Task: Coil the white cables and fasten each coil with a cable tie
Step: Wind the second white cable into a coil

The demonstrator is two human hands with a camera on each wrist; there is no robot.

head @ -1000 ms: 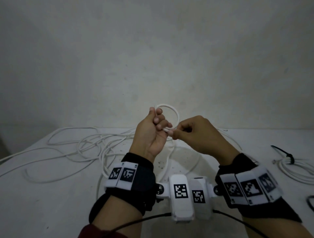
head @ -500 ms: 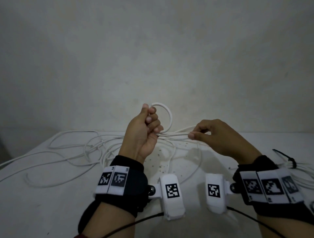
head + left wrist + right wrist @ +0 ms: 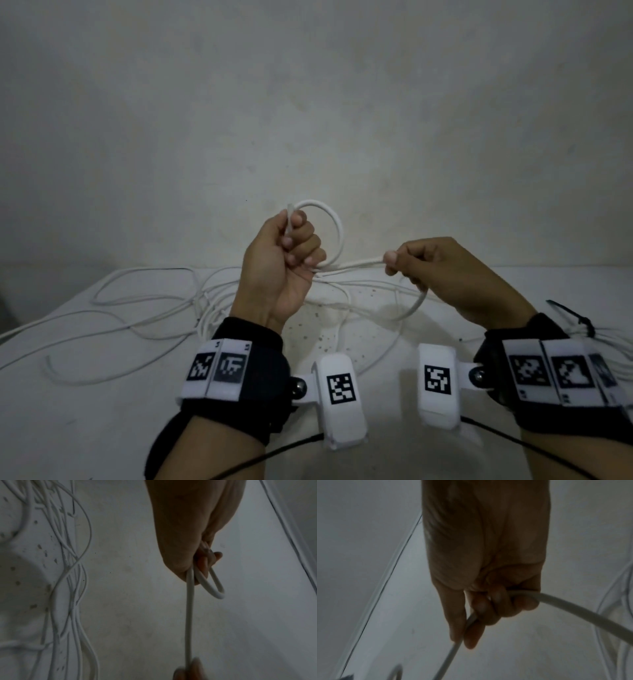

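Note:
My left hand [image 3: 291,246] [image 3: 193,555] is raised above the table and grips a small loop of white cable [image 3: 337,226] [image 3: 212,586], the cable's end sticking up past the thumb. From the loop the same white cable runs right to my right hand [image 3: 407,263] [image 3: 481,609], which pinches it between thumb and fingers. Past the right hand the cable [image 3: 416,305] [image 3: 573,609] drops in a curve to the table. A tangle of loose white cables [image 3: 164,308] [image 3: 68,574] lies on the table behind and left of the left hand.
The white table [image 3: 85,428] ends at a pale wall [image 3: 308,102] just behind the hands. At the far right lies a coiled white cable bound with a black cable tie [image 3: 579,320]. Dark specks dot the table between the wrists.
My right hand has slid right along the cable, away from the left hand, drawing out a straight stretch between them. The left hand has kept its loop and risen slightly.

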